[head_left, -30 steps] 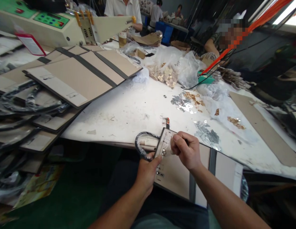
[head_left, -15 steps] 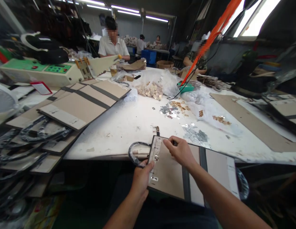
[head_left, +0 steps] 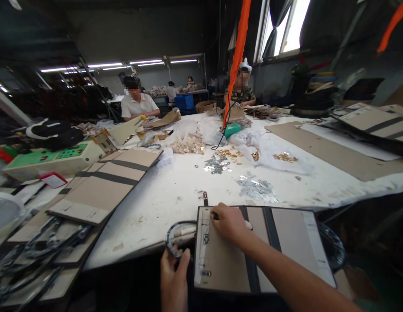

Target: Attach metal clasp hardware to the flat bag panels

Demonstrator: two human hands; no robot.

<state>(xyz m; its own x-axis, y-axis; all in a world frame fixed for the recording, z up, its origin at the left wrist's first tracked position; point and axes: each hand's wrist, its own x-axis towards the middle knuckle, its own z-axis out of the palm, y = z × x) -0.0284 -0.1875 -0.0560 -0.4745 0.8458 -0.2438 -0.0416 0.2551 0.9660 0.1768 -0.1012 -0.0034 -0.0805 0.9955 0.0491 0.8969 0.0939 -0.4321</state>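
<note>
A flat beige bag panel (head_left: 295, 242) with dark edging and two dark bands lies at the table's front edge. Plastic-wrapped loop handles stick out at both ends, the left handle (head_left: 169, 236) and the right handle (head_left: 338, 249). My left hand (head_left: 175, 271) has its fingers curled at the left handle, thumb beside the panel's edge. My right hand (head_left: 232, 223) is closed over the panel's upper left, round a tool whose pale handle end (head_left: 249, 225) shows behind the fist; its dark tip is mostly hidden. Small metal plates (head_left: 206, 239) sit along the panel's left strip.
Similar panels (head_left: 107, 182) are stacked at left, by a green-topped machine (head_left: 55, 158). Silver plates (head_left: 258, 188), more silver pieces (head_left: 217, 164) and gold fittings (head_left: 284, 157) lie scattered beyond. An orange strip (head_left: 235, 65) hangs down. Co-workers sit at the far side.
My left hand has moved from the panel's left edge to the handle. My right hand stays near the panel's upper left. The view has shifted, and the panel sits lower and more level.
</note>
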